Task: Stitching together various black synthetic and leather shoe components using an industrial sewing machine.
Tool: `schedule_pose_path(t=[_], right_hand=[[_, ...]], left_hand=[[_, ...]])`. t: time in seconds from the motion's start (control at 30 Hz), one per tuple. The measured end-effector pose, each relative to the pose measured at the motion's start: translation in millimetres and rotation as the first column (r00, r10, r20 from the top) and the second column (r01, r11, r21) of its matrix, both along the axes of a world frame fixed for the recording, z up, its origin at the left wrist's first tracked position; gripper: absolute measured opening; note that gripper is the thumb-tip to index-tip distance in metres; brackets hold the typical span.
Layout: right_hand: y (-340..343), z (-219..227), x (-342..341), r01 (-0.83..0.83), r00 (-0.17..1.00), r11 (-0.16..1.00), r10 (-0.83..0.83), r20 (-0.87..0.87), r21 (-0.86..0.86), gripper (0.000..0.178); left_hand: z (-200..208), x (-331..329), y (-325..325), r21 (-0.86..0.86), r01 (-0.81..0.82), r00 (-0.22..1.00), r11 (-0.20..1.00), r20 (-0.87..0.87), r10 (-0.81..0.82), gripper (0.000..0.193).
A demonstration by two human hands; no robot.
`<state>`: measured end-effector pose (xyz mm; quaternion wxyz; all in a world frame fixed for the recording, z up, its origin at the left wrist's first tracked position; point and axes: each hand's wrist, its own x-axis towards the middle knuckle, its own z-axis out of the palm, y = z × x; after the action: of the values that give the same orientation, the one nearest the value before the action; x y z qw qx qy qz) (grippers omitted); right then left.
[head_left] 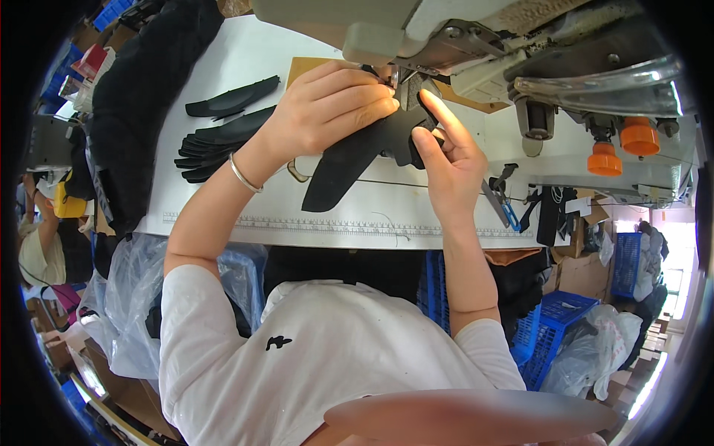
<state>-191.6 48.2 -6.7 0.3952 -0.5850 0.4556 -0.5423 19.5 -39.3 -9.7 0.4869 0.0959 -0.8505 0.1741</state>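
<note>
A black fabric piece lies under the needle area of a sewing machine, its long flap hanging toward me over the white table. My left hand is closed on its left side, fingertips bunched close to the presser foot. On the other side, my right hand grips the folded edge between thumb and fingers, with the index finger stretched toward the machine. Exactly what the left fingertips pinch is partly hidden behind the hand.
Several black cut pieces lie stacked to the left, beside a long black fabric heap. Blue-handled snips rest right of my right hand. A ruler strip runs along the near table edge. Orange knobs hang at upper right.
</note>
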Motion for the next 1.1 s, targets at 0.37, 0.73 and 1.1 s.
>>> schedule_pose_path(t=[0.37,0.73,1.1], right_hand=[[-4,1,-4,0.001,0.998,0.998,0.003,-0.062,0.062,0.047],[0,-23,5,0.005,0.984,0.998,0.006,0.175,-0.063,0.049],[0,-25,6,0.038,0.988,0.996,-0.025,0.155,-0.084,0.034]], left_hand=[[60,28,22,0.253,-0.135,0.901,0.958,0.434,0.012,0.044],[-1,-44,70,0.086,-0.506,0.861,0.858,-0.005,0.508,0.025],[-3,-57,73,0.065,-0.613,0.782,0.787,-0.091,0.617,0.020]])
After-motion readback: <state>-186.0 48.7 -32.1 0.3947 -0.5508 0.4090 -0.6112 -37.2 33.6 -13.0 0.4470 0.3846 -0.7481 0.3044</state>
